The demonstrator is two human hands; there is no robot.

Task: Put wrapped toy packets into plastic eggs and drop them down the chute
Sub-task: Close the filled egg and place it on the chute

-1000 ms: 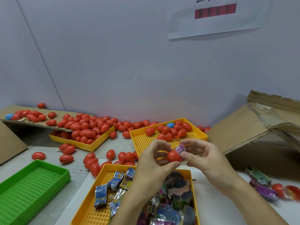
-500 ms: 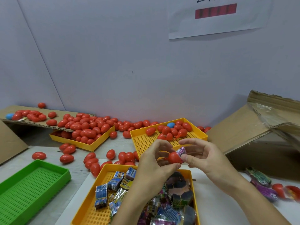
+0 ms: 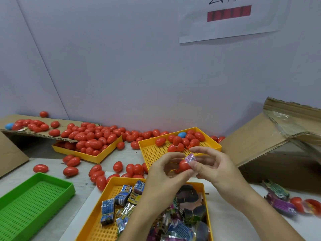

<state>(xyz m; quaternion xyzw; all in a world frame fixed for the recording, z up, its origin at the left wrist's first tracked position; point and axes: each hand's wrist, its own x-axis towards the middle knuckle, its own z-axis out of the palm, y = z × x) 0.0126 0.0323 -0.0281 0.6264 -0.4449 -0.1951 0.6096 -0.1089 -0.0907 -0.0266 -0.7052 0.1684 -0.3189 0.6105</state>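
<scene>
Your left hand (image 3: pixel 161 173) hides the near part of the red egg (image 3: pixel 184 165), so you cannot tell if it is open or closed, and its long axis is hard to make out. This hand curls its fingers around the egg, above the near yellow tray (image 3: pixel 97 221) of packets. The purple wrapped packet (image 3: pixel 189 158) sticks up and to the right out of the egg. Your right hand (image 3: pixel 215 168) pinches this packet with thumb and forefinger; the other fingers are loosely spread.
</scene>
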